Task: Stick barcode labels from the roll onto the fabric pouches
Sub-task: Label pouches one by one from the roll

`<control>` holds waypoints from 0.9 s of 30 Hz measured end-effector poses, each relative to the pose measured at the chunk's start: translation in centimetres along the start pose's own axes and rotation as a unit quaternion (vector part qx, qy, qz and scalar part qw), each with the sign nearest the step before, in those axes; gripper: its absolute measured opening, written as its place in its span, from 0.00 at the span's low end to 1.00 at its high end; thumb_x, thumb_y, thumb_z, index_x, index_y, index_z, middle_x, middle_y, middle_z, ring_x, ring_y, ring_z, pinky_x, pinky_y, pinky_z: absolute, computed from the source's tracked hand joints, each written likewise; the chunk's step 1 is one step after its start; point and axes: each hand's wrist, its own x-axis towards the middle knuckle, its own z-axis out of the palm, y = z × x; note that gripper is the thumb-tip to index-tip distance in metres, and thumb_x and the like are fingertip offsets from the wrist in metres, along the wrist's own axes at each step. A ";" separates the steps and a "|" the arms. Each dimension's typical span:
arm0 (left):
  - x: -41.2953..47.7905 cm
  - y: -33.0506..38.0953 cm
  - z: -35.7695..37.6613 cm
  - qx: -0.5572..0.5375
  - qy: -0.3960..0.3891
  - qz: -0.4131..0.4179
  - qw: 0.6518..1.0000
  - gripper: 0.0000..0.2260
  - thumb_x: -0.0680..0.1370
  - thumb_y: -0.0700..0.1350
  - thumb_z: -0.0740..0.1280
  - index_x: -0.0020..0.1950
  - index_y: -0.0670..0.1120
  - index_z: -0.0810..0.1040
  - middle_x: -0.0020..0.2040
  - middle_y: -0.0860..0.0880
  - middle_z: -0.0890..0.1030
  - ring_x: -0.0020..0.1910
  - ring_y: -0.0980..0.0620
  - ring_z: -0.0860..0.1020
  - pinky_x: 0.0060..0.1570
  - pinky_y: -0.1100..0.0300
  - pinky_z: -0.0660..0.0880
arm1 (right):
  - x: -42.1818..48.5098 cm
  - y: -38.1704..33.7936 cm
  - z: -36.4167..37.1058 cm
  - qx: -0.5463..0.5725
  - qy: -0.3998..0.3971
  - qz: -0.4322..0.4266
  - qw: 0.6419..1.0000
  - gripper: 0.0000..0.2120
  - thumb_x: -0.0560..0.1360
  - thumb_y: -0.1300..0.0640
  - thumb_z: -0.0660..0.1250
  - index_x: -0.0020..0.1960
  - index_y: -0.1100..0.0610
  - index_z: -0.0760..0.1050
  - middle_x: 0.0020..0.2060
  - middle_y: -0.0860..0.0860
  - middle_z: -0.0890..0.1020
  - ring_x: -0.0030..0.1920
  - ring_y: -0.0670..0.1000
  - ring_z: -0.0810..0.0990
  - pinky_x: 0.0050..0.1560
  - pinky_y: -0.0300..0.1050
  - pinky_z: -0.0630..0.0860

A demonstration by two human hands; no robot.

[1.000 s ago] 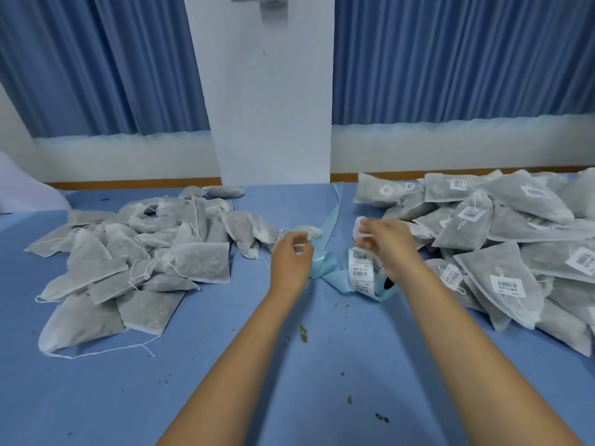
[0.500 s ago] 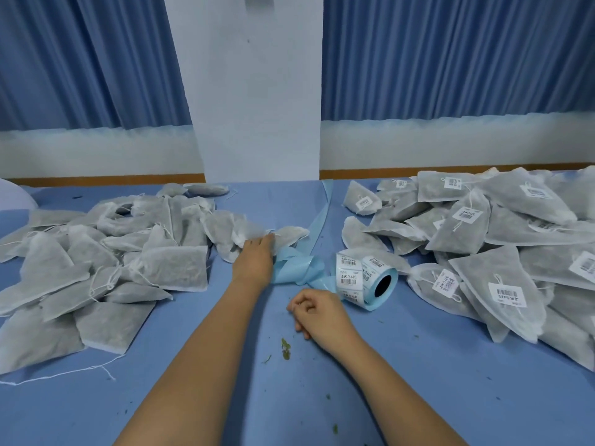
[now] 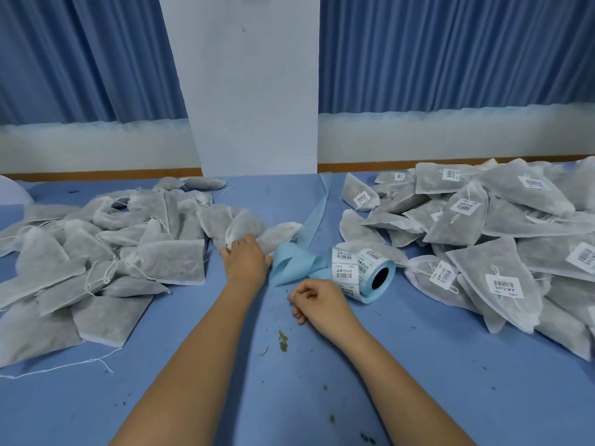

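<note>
Left hand point(image 3: 246, 262) curls its fingers on one plain fabric pouch point(image 3: 248, 225); pull just that one free. Right hand point(image 3: 318, 304), beside it, is curled; holding something or not, cannot tell.

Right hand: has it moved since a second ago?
Yes. The right hand came off the label roll, toward the person, to the roll's left.

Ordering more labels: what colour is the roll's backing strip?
Light blue; the backing strip shows best in the head view.
</note>
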 end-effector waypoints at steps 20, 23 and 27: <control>-5.2 -1.1 -2.5 -0.117 0.044 -0.010 0.992 0.29 0.74 0.42 0.69 0.71 0.37 0.62 0.60 0.37 0.74 0.59 0.38 0.72 0.56 0.49 0.69 | -0.4 0.7 -0.2 -0.278 -0.080 -0.093 0.953 0.31 0.76 0.50 0.66 0.75 0.55 0.59 0.76 0.49 0.56 0.75 0.47 0.54 0.69 0.34 0.50; -6.4 -1.7 -3.3 -0.153 0.211 0.001 0.965 0.26 0.68 0.35 0.72 0.66 0.37 0.71 0.55 0.36 0.71 0.55 0.36 0.70 0.53 0.46 0.67 | -0.7 0.9 -0.4 -0.238 -0.076 -0.080 0.965 0.33 0.77 0.50 0.65 0.77 0.53 0.54 0.76 0.46 0.56 0.75 0.46 0.55 0.67 0.33 0.52; -7.2 -2.3 -4.3 -0.193 0.244 0.076 0.947 0.15 0.64 0.32 0.69 0.50 0.39 0.77 0.61 0.37 0.70 0.60 0.35 0.67 0.56 0.41 0.65 | -1.1 -0.6 -0.4 -0.120 0.019 -0.132 0.984 0.27 0.75 0.60 0.68 0.69 0.52 0.61 0.64 0.49 0.68 0.59 0.47 0.74 0.53 0.29 0.69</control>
